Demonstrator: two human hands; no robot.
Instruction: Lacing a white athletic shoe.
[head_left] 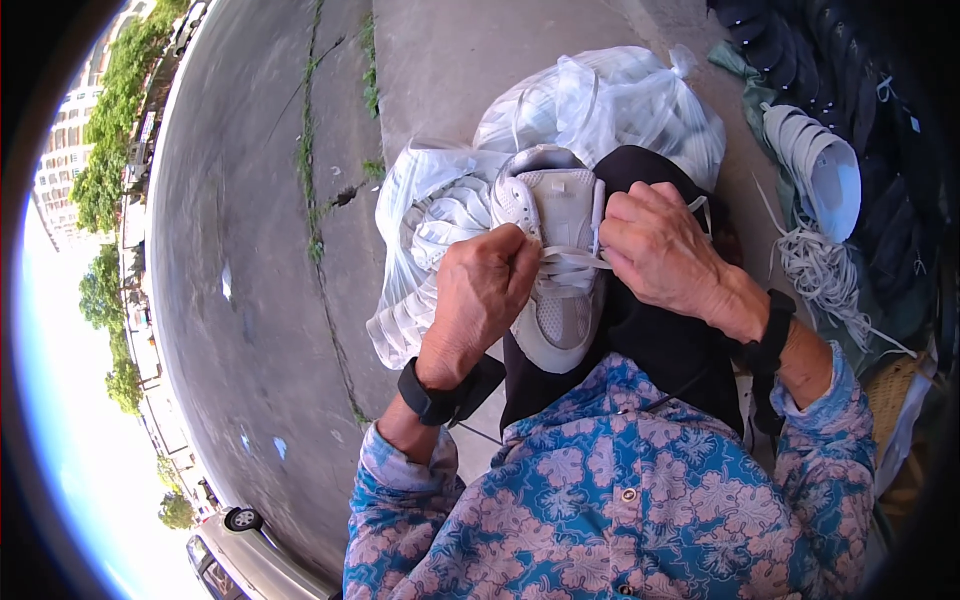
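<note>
White shoe (pixel 556 270): lying on the lap between both hands. Left hand (pixel 482 290) pinching its lace (pixel 572 262) at nine o'clock; right hand (pixel 660 250) pinching at three o'clock.

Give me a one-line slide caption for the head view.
Left hand and right hand pull white laces on a white sneaker resting on the lap, plastic bags behind.

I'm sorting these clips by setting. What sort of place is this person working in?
Probably an outdoor roadside spot, perhaps a street stall for shoes. Cracked pavement lies beside the person, a parked car stands nearby, and clear bags and loose shoes lie around.
</note>
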